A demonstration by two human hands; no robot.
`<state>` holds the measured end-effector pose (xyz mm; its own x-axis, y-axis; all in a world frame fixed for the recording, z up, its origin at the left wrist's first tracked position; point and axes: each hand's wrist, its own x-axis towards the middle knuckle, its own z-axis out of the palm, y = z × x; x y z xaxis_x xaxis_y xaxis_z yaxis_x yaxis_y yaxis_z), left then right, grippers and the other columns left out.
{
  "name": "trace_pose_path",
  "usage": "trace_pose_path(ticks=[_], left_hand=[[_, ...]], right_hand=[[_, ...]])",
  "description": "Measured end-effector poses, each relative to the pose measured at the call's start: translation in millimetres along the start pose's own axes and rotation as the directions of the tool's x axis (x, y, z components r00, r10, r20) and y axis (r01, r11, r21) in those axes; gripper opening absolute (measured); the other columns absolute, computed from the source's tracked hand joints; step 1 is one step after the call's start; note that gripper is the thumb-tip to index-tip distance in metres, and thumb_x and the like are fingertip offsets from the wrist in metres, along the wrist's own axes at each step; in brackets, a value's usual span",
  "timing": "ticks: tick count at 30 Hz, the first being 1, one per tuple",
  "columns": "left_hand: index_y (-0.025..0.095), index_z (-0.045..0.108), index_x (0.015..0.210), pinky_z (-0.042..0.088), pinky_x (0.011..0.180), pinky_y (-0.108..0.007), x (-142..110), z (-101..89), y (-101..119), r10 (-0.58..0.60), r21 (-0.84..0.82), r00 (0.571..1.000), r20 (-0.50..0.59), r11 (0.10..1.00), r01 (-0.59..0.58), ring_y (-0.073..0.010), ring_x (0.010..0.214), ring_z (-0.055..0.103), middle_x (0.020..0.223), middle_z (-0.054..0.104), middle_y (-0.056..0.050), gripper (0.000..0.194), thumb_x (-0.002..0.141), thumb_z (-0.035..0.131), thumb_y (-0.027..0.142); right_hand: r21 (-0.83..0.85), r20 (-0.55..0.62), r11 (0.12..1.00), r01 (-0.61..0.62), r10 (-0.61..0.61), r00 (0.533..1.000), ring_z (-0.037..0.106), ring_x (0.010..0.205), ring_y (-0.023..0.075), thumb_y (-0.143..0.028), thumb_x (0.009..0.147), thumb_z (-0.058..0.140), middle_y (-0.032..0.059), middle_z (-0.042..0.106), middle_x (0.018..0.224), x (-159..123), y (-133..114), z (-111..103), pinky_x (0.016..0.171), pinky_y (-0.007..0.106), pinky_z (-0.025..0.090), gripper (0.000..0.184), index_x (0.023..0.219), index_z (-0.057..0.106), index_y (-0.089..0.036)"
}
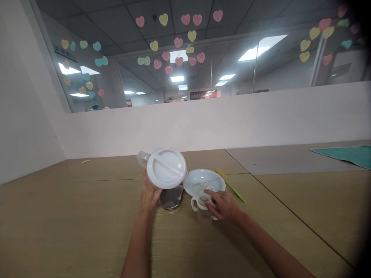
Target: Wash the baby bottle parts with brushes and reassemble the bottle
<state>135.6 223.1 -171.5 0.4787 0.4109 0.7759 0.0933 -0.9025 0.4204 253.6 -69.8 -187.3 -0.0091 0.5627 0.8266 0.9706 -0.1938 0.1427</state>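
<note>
My left hand holds a tilted white-lidded jug from below, most fingers hidden; a level, firm grip should suit its bulk. My right hand pinches the neck of a clear two-handled cup at the near side — light pressure, cup upright, seems best. Left of it lies a metal dish; beyond, a white bowl — with a green-handled brush to the right.

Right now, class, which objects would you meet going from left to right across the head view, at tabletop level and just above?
Small flat pale piece → round white-lidded pitcher with translucent handle → white oval bowl → yellow-headed brush with green handle → teal cloth.
</note>
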Motion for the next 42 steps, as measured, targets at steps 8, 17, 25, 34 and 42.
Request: trace_pose_path(ticks=[8, 17, 25, 34, 42], left_hand=[[0.019, -0.006, 0.139, 0.032, 0.105, -0.041, -2, 1.1, -3, 0.319, -0.02, 0.935, 0.153, 0.947, -0.319, -0.0272, 0.136, 0.01, 0.147, -0.001, -0.014, 0.075, 0.084, 0.042, 0.036], [0.023, -0.006, 0.137, 0.024, 0.108, -0.048, 1, 3.0, -2, 0.408, -0.063, 0.899, 0.157, 0.913, -0.403, -0.0288, 0.136, 0.006, 0.145, 0.0, -0.016, 0.075, 0.083, 0.046, 0.026], [0.019, -0.007, 0.138, 0.031, 0.104, -0.045, 0, 3.3, -3, 0.372, 0.013, 0.911, 0.176, 0.925, -0.38, -0.0294, 0.135, 0.009, 0.146, 0.002, -0.017, 0.078, 0.084, 0.047, 0.033], [0.009, -0.005, 0.139, 0.039, 0.096, -0.043, -5, 11.7, -13, -0.075, 0.188, 0.997, -0.031, 0.979, 0.08, -0.0366, 0.126, 0.03, 0.14, 0.02, -0.025, 0.104, 0.07, 0.061, 0.052], [0.011, -0.005, 0.139, 0.042, 0.091, -0.041, -7, 12.6, -10, -0.137, 0.282, 0.99, -0.037, 0.949, 0.142, -0.0367, 0.124, 0.033, 0.139, 0.023, -0.023, 0.101, 0.071, 0.061, 0.048]], right_hand=[[-0.004, -0.006, 1.0, 0.009, -0.009, 1.0, 0.051, 0.05, 0.0128, -0.029, 0.086, 0.043, 0.0017, 0.059, 0.061, 1, 0, 0, 0.05, 0.025, 0.035, 0.032, 0.111, 0.047, -0.01], [-0.036, 0.005, 0.999, 0.002, -0.002, 1.0, 0.05, 0.051, 0.0128, -0.031, 0.087, 0.042, 0.0014, 0.059, 0.06, 0, -1, 2, 0.052, 0.025, 0.033, 0.033, 0.111, 0.047, -0.009], [-0.023, 0.0, 1.0, -0.001, 0.001, 1.0, 0.051, 0.051, 0.0127, -0.031, 0.087, 0.042, 0.001, 0.058, 0.059, 1, 0, 1, 0.052, 0.026, 0.034, 0.033, 0.109, 0.049, -0.009], [-0.022, 0.037, 1.0, -0.012, 0.013, 0.999, 0.054, 0.054, 0.0136, -0.03, 0.087, 0.041, 0.0022, 0.06, 0.061, -1, -1, 2, 0.055, 0.026, 0.036, 0.032, 0.111, 0.048, -0.009], [-0.022, 0.065, 1.0, -0.017, 0.019, 0.998, 0.057, 0.057, 0.0149, -0.031, 0.087, 0.041, 0.0041, 0.064, 0.067, -1, 0, 3, 0.056, 0.027, 0.037, 0.032, 0.111, 0.049, -0.01]])
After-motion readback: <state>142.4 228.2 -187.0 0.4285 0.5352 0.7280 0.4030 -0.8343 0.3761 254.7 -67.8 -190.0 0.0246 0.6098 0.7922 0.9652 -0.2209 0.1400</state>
